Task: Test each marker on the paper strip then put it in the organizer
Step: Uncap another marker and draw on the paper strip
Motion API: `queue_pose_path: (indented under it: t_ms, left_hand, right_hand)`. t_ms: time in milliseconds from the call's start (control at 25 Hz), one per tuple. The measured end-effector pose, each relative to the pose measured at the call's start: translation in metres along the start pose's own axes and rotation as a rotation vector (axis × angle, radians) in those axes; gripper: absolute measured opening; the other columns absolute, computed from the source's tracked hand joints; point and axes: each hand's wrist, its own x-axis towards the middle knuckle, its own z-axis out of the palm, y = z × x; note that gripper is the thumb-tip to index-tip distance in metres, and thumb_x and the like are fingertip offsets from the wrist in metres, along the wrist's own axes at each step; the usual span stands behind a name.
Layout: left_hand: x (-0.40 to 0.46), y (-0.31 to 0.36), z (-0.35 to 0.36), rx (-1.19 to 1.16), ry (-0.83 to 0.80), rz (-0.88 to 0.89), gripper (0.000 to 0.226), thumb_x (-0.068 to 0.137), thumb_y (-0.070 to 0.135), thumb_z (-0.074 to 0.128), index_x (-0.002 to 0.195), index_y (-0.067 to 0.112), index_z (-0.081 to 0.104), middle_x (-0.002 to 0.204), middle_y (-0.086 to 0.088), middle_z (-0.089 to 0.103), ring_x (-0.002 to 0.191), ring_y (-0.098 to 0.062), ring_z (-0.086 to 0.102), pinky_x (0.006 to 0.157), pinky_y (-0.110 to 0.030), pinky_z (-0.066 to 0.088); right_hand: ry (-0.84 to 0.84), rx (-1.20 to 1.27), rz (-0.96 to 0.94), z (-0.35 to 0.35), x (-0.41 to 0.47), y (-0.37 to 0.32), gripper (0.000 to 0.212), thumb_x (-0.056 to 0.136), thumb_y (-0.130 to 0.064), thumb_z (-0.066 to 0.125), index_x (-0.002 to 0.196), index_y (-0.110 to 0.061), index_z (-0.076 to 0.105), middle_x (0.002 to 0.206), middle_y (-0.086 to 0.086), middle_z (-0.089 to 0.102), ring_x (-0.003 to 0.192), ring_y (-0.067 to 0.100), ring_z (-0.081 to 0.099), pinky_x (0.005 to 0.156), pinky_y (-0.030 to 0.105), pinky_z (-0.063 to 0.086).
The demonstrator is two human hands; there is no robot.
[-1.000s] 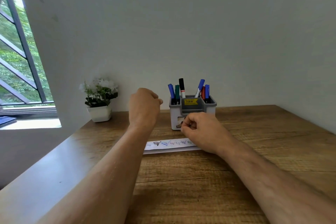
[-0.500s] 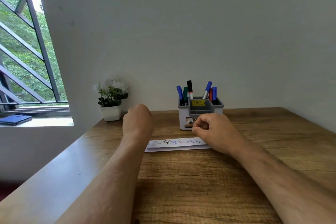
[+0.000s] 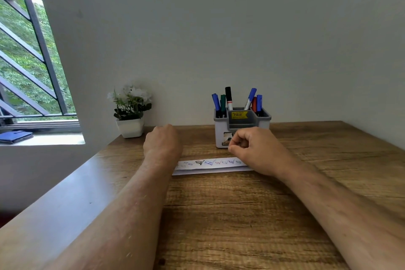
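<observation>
A grey and white organizer (image 3: 264, 124) stands at the back of the wooden desk with several markers upright in it: blue, green, black and red ones (image 3: 228, 97). A white paper strip (image 3: 210, 165) with several coloured scribbles lies flat in front of it. My left hand (image 3: 162, 141) rests curled on the desk at the strip's left end, holding nothing. My right hand (image 3: 257, 151) is curled in a loose fist over the strip's right end, just in front of the organizer, and no marker shows in it.
A small white pot with white flowers (image 3: 130, 114) stands at the back left of the desk (image 3: 241, 215). A wall rises right behind the desk. A window with a blue object (image 3: 15, 136) on its sill is at far left.
My left hand came down from the air and now rests on the desk by the strip. The camera turned slightly left. My right hand stayed by the strip's right end.
</observation>
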Motion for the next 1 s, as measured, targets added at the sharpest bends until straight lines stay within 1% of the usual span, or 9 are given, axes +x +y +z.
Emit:
queue_pose_path:
  t_ms: [160,240,320,400,480,600,720,880,1000]
  left_hand:
    - [-0.002,0.002,-0.005,-0.097,0.041,-0.002,0.018,0.09,0.0,0.05,0.102,0.003,0.065,0.106,-0.018,0.067,0.098,-0.036,0.064,0.068,-0.035,0.043]
    - [0.001,0.005,-0.011,-0.196,0.141,0.024,0.013,0.09,0.006,0.057,0.1,0.004,0.066,0.103,-0.018,0.069,0.094,-0.035,0.065,0.068,-0.038,0.048]
    - [0.002,0.012,-0.021,-0.362,0.265,0.04,0.026,0.086,0.007,0.062,0.112,0.006,0.066,0.103,-0.015,0.071,0.097,-0.033,0.065,0.077,-0.04,0.054]
    - [-0.003,0.022,-0.033,-0.599,0.304,0.028,0.047,0.081,0.007,0.065,0.127,0.013,0.061,0.107,-0.007,0.073,0.101,-0.024,0.065,0.083,-0.034,0.05]
    - [-0.013,0.035,-0.042,-0.844,0.264,0.028,0.057,0.08,0.01,0.068,0.135,0.018,0.056,0.108,0.0,0.073,0.096,-0.015,0.064,0.08,-0.027,0.047]
    - [-0.022,0.047,-0.045,-1.14,0.143,0.028,0.06,0.083,0.009,0.067,0.139,0.023,0.051,0.104,-0.002,0.07,0.088,-0.015,0.064,0.081,-0.03,0.054]
    - [-0.025,0.053,-0.042,-1.403,-0.023,0.017,0.048,0.086,0.001,0.061,0.127,0.025,0.06,0.105,-0.01,0.065,0.086,-0.019,0.064,0.084,-0.036,0.058]
    - [-0.033,0.064,-0.038,-1.649,-0.213,0.027,0.036,0.085,-0.013,0.057,0.11,0.014,0.06,0.095,-0.013,0.063,0.081,-0.023,0.067,0.081,-0.038,0.06]
    - [-0.033,0.064,-0.038,-1.732,-0.269,0.064,0.039,0.086,-0.019,0.052,0.104,0.015,0.059,0.095,-0.013,0.07,0.087,-0.023,0.069,0.082,-0.038,0.059]
  right_hand:
    - [0.011,0.002,-0.001,-0.001,-0.001,0.0,0.003,0.092,-0.03,0.066,0.089,-0.03,0.065,0.081,-0.018,0.059,0.076,-0.001,0.057,0.065,0.016,0.044]
    - [0.012,0.001,-0.001,-0.001,-0.002,0.0,0.003,0.092,-0.03,0.065,0.089,-0.03,0.065,0.081,-0.018,0.059,0.076,-0.001,0.056,0.065,0.017,0.044]
    - [0.016,0.008,0.001,-0.001,-0.003,0.0,0.002,0.092,-0.03,0.065,0.091,-0.03,0.066,0.083,-0.017,0.061,0.079,0.0,0.058,0.068,0.018,0.047]
    - [0.058,0.031,-0.006,-0.001,-0.003,-0.001,0.003,0.093,-0.031,0.064,0.094,-0.03,0.066,0.085,-0.016,0.063,0.081,0.001,0.059,0.071,0.019,0.05]
    - [0.14,0.078,-0.025,-0.001,-0.003,-0.002,0.006,0.095,-0.029,0.061,0.098,-0.03,0.066,0.087,-0.016,0.063,0.083,0.001,0.06,0.072,0.016,0.049]
    - [0.229,0.138,-0.043,-0.003,-0.003,-0.001,0.013,0.099,-0.024,0.054,0.104,-0.029,0.066,0.092,-0.015,0.064,0.084,0.003,0.062,0.071,0.015,0.051]
    - [0.254,0.217,-0.035,-0.005,-0.003,-0.001,0.022,0.102,-0.026,0.047,0.106,-0.026,0.068,0.092,-0.012,0.066,0.082,0.003,0.064,0.069,0.02,0.053]
    - [0.201,0.44,-0.014,-0.009,-0.005,-0.011,0.038,0.098,-0.05,0.041,0.095,-0.024,0.069,0.077,-0.002,0.07,0.059,0.008,0.064,0.052,0.02,0.049]
    - [0.166,0.438,-0.01,-0.01,-0.004,-0.01,0.025,0.098,-0.04,0.05,0.103,-0.023,0.067,0.074,0.002,0.071,0.05,0.015,0.061,0.048,0.026,0.052]
